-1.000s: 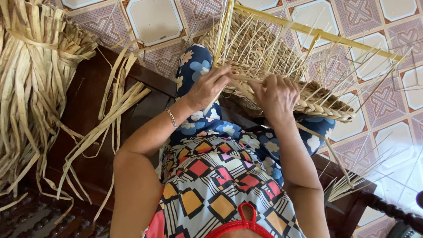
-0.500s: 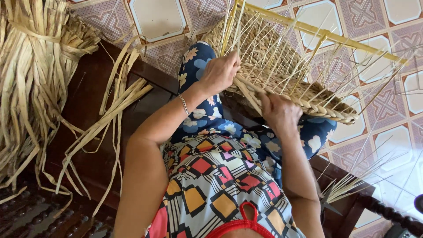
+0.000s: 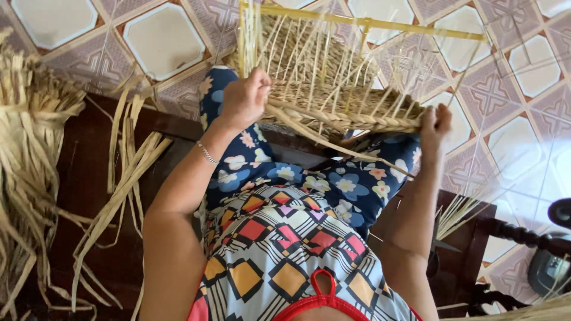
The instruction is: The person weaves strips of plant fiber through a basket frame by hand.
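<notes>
Item: woven straw basket [image 3: 333,113], propped on the lap, braided rim running left to right. Left hand [image 3: 244,98] closed on straws at the rim's left end; right hand [image 3: 433,122] pinched the right end. Yellow frame [image 3: 363,22] beyond the rim.

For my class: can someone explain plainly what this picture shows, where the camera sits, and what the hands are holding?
The camera is worn on a person's head and looks down, so you see their own arms and lap. There is no machine. The left hand grips upright straw strands at one end of a half-woven basket resting on the knees. The right hand pinches the braided rim at the other end. A yellow frame stands in the basket. A bundle of dried straw lies on the dark wooden bench, above a tiled floor.
</notes>
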